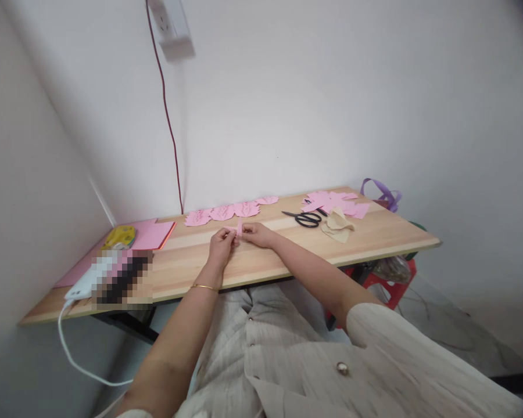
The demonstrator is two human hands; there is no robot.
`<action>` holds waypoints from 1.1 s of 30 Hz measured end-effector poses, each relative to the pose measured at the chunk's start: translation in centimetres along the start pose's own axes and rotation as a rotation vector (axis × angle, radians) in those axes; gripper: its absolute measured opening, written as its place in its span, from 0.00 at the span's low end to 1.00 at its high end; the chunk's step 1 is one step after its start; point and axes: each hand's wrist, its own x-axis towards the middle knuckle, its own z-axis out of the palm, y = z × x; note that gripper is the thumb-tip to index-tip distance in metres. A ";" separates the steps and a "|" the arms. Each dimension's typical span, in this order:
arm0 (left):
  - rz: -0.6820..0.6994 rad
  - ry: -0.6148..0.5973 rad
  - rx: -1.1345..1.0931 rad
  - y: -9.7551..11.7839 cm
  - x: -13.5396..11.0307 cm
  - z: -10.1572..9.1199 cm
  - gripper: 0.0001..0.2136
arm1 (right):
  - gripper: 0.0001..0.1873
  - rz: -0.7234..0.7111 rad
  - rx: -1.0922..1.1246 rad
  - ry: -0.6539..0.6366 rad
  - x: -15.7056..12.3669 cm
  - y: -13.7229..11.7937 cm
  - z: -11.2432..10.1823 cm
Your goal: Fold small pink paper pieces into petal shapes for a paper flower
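Note:
Between my two hands, just above the wooden table, is a small piece of pink paper [239, 227], part of it standing up. My left hand [222, 244] pinches its left side with the fingers closed. From the right, my right hand [258, 234] grips the paper's other side between thumb and fingers. The fingers hide much of its shape. Behind my hands, along the wall, lies a row of pink paper cutouts [222, 212] with jagged edges and faint markings. Black-handled scissors [307, 219] lie to the right of my right hand.
Pink paper scraps [331, 202] and crumpled beige paper [339, 225] lie on the right of the table [270, 261]. Pink sheets [154, 234], a yellow item [119, 237] and a white power strip [87, 278] are at left. Purple ribbon [387, 194] hangs at the right edge.

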 end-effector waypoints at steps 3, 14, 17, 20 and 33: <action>0.004 0.071 -0.019 0.2 0.0 0.0 0.11 | 0.14 0.018 -0.026 -0.015 0.0 -0.2 0.0; -0.069 0.018 -0.229 0.5 0.2 -0.1 0.17 | 0.16 0.042 0.023 -0.018 0.0 -0.5 0.1; -0.086 -0.055 -0.133 0.2 0.2 -0.1 0.14 | 0.15 0.036 -0.026 -0.015 0.0 -0.3 0.0; -0.088 -0.065 -0.085 -0.1 0.2 0.0 0.13 | 0.15 0.022 -0.087 -0.005 0.1 -0.1 0.1; -0.099 -0.050 -0.113 -0.5 0.6 -0.5 0.12 | 0.14 -0.013 -0.072 -0.010 0.0 -0.5 0.6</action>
